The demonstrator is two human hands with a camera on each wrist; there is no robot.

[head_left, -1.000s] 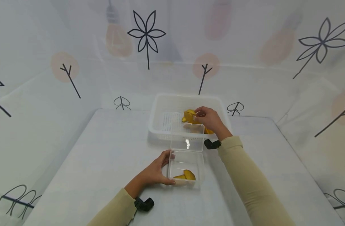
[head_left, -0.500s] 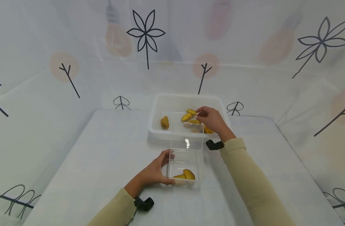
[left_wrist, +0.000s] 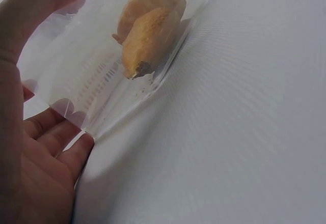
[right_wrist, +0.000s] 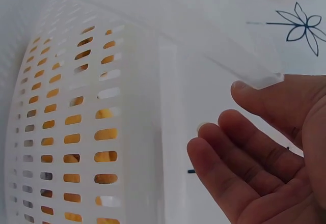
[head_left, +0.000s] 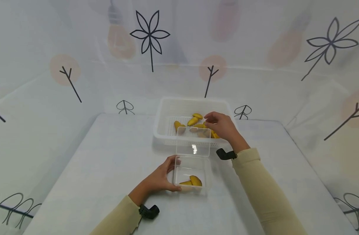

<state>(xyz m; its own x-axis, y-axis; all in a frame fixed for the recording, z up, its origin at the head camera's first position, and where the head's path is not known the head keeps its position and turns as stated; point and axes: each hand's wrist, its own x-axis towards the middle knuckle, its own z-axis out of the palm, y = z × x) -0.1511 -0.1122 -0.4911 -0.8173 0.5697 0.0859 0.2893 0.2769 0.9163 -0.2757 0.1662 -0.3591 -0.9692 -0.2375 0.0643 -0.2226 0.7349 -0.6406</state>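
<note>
My left hand (head_left: pixel 157 178) grips the left side of a clear hinged plastic box (head_left: pixel 207 173), thumb at the front and fingers at the back. Its lid (head_left: pixel 194 150) stands open towards the basket. Two yellow mushrooms (head_left: pixel 195 180) lie inside, one with a dark stem end in the left wrist view. Over the right side of a white perforated basket (head_left: pixel 156 127) is my right hand (head_left: pixel 222 125), fingers loosely bent and holding nothing in the right wrist view. Beside its fingertips are several yellow mushrooms (head_left: pixel 193 121), partly hidden by the hand and lid. Another mushroom (head_left: pixel 178 125) lies left of them.
A white-covered table (head_left: pixel 117 156) carries the box and basket. Behind it hangs a pale cloth (head_left: pixel 179 81) printed with flowers and twigs. The raised lid overlaps the basket's front wall in the head view.
A mushroom near my right fingertips came away to the basket's left side, then shifted back right. My right hand drew slightly right; my left hand stays on the box.
</note>
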